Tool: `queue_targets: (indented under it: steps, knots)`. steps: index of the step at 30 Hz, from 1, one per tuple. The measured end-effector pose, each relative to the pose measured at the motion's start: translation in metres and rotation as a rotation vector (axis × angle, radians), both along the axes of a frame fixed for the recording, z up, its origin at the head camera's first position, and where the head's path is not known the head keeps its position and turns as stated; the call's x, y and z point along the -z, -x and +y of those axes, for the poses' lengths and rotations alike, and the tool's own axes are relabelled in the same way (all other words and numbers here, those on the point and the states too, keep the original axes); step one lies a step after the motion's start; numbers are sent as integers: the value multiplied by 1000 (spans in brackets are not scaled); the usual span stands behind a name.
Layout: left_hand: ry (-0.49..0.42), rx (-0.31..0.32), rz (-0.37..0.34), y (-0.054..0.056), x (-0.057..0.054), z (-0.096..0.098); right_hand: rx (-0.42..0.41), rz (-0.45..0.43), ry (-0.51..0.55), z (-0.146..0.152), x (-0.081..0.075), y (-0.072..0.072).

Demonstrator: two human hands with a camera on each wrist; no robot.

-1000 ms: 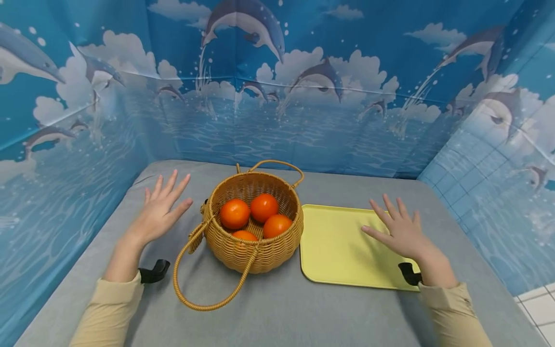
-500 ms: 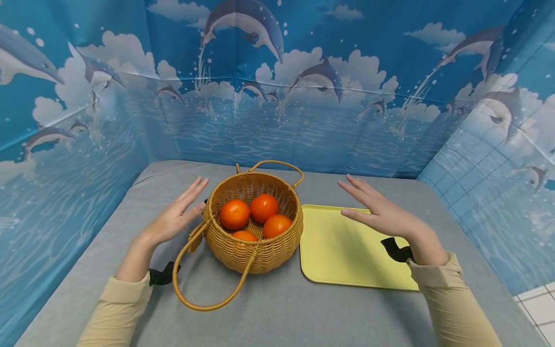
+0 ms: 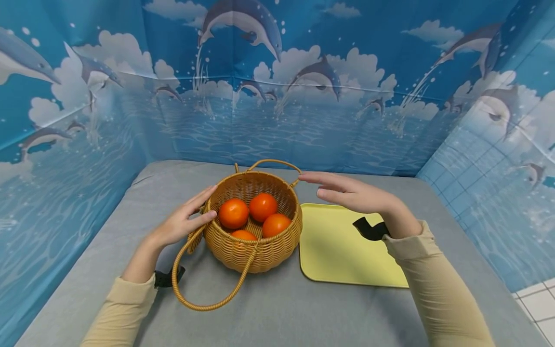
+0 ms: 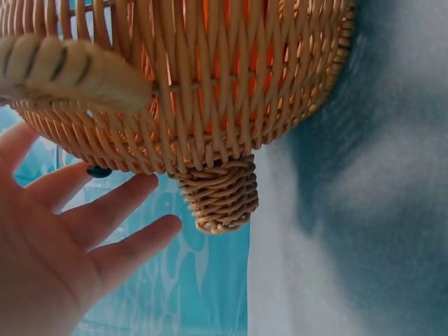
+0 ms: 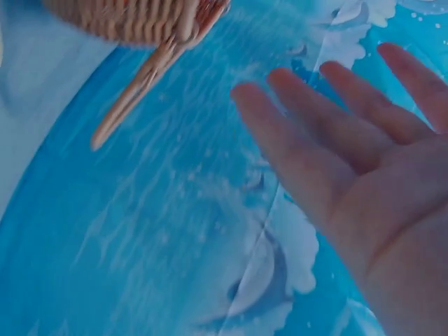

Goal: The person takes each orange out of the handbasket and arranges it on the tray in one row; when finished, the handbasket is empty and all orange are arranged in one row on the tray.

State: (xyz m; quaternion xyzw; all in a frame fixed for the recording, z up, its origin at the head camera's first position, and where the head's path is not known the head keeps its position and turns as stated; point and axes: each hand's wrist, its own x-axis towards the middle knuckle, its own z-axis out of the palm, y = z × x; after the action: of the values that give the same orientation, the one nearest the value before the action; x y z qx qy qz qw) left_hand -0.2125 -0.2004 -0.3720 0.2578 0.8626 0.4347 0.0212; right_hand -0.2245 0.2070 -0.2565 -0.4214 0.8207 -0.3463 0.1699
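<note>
A round wicker basket (image 3: pixel 269 255) stands on the table, with several shiny orange-red round fruits (image 3: pixel 234 213) inside. One basket handle (image 3: pixel 208 307) hangs down at the front left; the other handle (image 3: pixel 272 161) sticks out at the back. My left hand (image 3: pixel 178 225) is at the basket's left rim, its fingers extended and thumb over the edge. In the left wrist view, the fingers of my left hand (image 4: pixel 77 245) spread close along the woven wall. My right hand (image 3: pixel 355 193) hovers over the tray's back edge, fingers straight, pointing toward the back handle and holding nothing.
A shallow yellow tray (image 3: pixel 347 255) lies just right of the basket. Grey cloth (image 3: pixel 277 318) covers the table. A dolphin-print curtain (image 3: pixel 277 130) closes off the back and both sides.
Both hands have moved inward toward the basket. The left has reached its left rim; the right has swung left across the tray toward the back handle. Basket, fruits and tray stay put.
</note>
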Motion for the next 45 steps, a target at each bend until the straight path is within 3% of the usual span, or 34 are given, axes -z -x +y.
queue_targets:
  steps: [4,10,22,31,40,45]
  knots:
    - [-20,-4,-20,0,1,0,-68,-45,22,-16,-3,6]
    - [-65,0,-60,-1,1,1,-106,-153,28,-42,-1,19]
    - [-91,3,-85,-1,4,3,-186,-294,36,-89,32,37]
    - [-123,5,-98,0,4,2,-244,-190,-51,-105,55,37]
    - [-134,6,-110,-1,6,2,-343,-115,-129,-121,67,40]
    - [-142,16,-108,0,6,3,-350,-90,-158,-124,72,43]
